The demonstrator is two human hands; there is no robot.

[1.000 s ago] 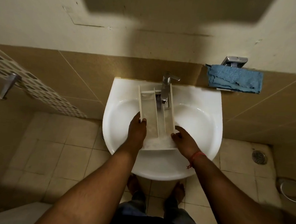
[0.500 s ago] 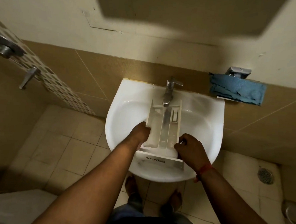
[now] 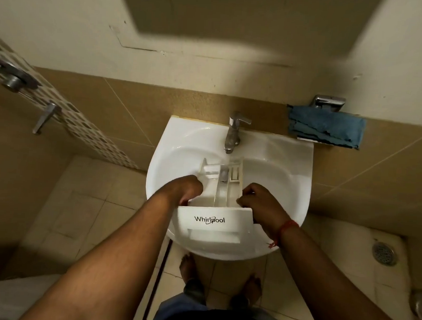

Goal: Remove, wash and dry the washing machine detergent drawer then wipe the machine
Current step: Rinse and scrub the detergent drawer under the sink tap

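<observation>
Our left grip (image 3: pixel 187 189) curls round the left wall of the white Whirlpool detergent drawer (image 3: pixel 215 220), and our right grip (image 3: pixel 259 202) clamps its right wall. We hold the drawer inside the white washbasin (image 3: pixel 291 169), its labelled front panel at the basin's near edge, its compartments reaching toward the tap (image 3: pixel 234 131) at the far edge.

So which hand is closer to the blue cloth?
The right hand. It grips the drawer's right side, below-left of the blue cloth. The left hand holds the drawer's left side, farther away.
</observation>
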